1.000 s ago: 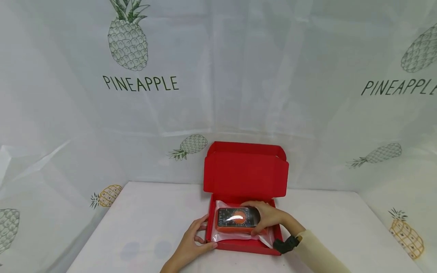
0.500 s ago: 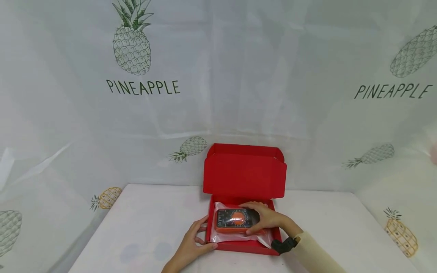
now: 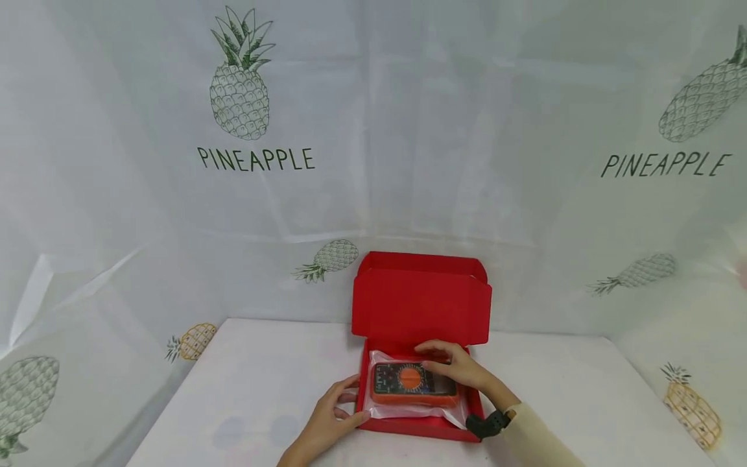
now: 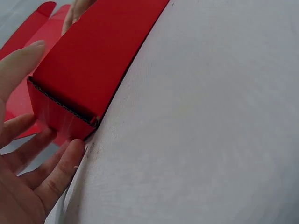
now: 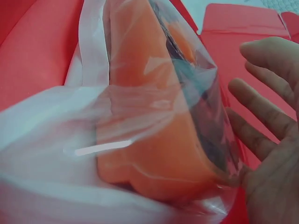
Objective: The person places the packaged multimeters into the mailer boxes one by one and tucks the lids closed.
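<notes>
Your L hand is at the front L corner of the red cardboard box, thumb by the front corner, fingers bent along the L end wall; it's holding that corner. L wrist cam shows fingertips on the end wall nr the base, w/ the corrugated cut edge just above them.

Your R hand is over the R end of the multimeter, fingers spread & relaxed, fairly wide, not gripping. From the head cam the thumb lies across the meter's face & the other fingers reach toward the box's back edge. R wrist cam has a gap btwn most fingers and the meter; can't tell if the hand's lower edge touches the plastic.

Multimeter is inside the box, face up, lengthwise L to R, in a clear plastic bag. Orange case, blk face, orange dial nr the middle; labels too small to read. Bag is wrinkled & shiny, w/ loose plastic along the front & at the R end.

Box sits on the white tabletop, nr its back edge. Its lid stands up at the back w/ side flaps out. You've a blk wrist strap on the R wrist, nr the box's front R corner, then a cream sleeve. Behind: pale curtain w/ pineapple prints & "PINEAPPLE" lettering.
</notes>
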`<state>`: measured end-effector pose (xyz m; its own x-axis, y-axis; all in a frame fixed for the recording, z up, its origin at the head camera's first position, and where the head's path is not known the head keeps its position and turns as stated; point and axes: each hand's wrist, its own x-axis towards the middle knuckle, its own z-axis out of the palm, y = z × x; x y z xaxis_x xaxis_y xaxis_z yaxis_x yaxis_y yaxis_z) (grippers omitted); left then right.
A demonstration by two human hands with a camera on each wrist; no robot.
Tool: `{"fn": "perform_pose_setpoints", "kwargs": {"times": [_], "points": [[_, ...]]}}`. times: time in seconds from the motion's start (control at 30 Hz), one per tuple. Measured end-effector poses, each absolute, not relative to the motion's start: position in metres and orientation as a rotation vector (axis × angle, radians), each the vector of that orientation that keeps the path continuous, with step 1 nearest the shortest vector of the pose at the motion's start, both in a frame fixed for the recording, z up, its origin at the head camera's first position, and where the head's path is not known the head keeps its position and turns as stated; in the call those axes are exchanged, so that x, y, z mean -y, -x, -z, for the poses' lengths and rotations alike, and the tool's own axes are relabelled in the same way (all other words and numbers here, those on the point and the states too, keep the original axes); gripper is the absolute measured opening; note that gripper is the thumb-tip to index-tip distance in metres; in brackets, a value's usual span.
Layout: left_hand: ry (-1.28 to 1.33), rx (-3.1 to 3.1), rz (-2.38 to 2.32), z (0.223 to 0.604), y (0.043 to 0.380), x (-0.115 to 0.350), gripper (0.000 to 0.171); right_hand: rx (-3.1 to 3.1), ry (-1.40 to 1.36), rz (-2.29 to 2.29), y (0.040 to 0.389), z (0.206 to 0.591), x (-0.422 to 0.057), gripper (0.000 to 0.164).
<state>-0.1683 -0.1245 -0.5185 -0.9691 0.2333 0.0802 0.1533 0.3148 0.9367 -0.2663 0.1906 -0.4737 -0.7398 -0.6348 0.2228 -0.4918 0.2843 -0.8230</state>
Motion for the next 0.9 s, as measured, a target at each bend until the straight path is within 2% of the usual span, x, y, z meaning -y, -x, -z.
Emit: {"fn": "perform_pose_setpoints", "kwargs": {"times": [0.3,0.53,0.73,0.9], "points": [[-0.318,-2.559,-1.815,0.511,0.172,0.125,0.078,-2.489,1.147,1.509,0.259,0.454,-0.193,0.040],[-0.250,-2.612,-1.907,0.509,0.174,0.118,0.062,-2.520,1.112,1.563,0.244,0.447,-0.195,0.038],[-0.263,-2.601,-1.992,0.503,0.177,0.117,0.061,-2.594,1.241,1.719,0.236,0.450,-0.197,0.035],[-0.267,-2.588,-2.045,0.499,0.180,0.116,0.061,-2.639,1.229,1.902,0.227,0.451,-0.199,0.036]]}}
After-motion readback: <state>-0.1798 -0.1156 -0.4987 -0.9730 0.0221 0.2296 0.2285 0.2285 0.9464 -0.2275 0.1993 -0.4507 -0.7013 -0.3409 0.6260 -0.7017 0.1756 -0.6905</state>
